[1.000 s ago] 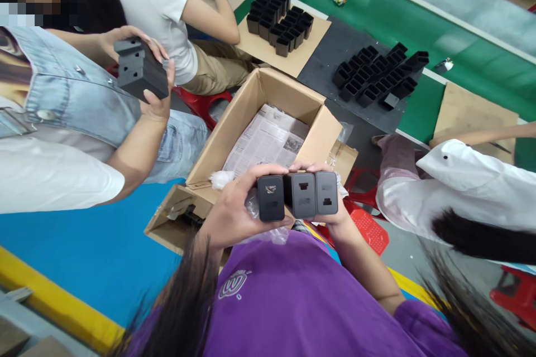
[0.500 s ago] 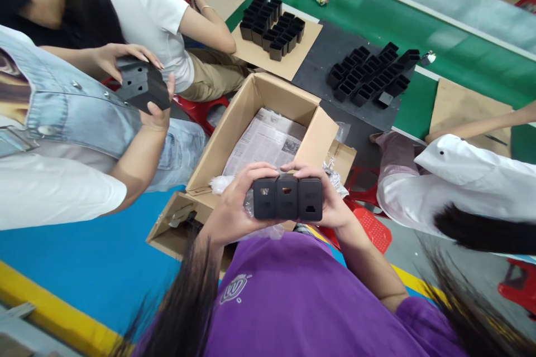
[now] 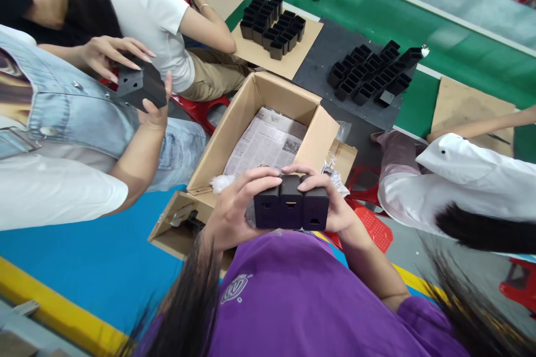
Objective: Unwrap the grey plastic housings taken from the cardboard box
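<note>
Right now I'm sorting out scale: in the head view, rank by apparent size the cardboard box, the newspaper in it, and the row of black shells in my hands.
1. cardboard box
2. newspaper
3. row of black shells, though nearest the camera

We list by colour: three black shells [image 3: 291, 209], matt, with small dark cut-outs; our shirt [image 3: 305, 295] purple with a pale round logo; box [image 3: 234, 134] plain brown card, lined with grey-printed newspaper [image 3: 268, 139]; belt [image 3: 377, 11] green; mat [image 3: 330, 50] dark grey, bearing rows of black shells; floor [image 3: 100, 262] blue with a yellow stripe [image 3: 58, 307]; stools [image 3: 368, 223] red; a co-worker's vest [image 3: 75, 106] pale blue denim; another's top [image 3: 154, 17] white, trousers [image 3: 218, 67] tan
</note>
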Motion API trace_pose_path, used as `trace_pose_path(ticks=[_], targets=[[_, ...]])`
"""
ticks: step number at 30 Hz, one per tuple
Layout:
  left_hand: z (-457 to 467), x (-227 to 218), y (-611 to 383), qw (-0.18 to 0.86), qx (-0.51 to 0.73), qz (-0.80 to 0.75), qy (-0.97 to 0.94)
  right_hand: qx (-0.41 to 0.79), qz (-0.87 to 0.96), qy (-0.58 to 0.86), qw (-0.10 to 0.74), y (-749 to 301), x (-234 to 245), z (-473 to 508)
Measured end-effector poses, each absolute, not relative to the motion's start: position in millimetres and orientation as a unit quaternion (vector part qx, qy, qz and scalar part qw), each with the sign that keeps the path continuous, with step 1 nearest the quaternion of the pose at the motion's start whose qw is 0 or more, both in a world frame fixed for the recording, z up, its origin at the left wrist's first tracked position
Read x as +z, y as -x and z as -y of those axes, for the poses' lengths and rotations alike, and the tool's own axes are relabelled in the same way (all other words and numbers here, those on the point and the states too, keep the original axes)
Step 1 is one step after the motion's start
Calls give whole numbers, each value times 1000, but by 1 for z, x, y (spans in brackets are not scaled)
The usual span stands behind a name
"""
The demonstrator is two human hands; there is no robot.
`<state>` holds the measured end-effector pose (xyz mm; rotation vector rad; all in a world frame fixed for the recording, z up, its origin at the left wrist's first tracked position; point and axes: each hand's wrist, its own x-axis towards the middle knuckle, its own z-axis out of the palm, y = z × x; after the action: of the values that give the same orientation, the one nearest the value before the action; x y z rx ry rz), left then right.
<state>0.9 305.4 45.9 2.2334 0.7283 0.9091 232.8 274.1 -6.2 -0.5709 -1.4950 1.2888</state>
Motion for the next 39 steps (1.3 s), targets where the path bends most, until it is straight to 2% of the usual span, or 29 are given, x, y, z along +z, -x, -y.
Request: trace_pose_path(ticks=[11,19,26,39], targets=[[-306,39,3,214,301,-275,-888,547,646,282,451,-240,0,-276],[-308,18,-3,331,262,-371,-827,594,618,364,365,-238,12,-283],[-301,23,-7,308,235,-434,-813,619,587,377,361,-237,3,-282],[-295,31,-9,286,202,-442,-826,638,561,369,377,-234,-5,-279]])
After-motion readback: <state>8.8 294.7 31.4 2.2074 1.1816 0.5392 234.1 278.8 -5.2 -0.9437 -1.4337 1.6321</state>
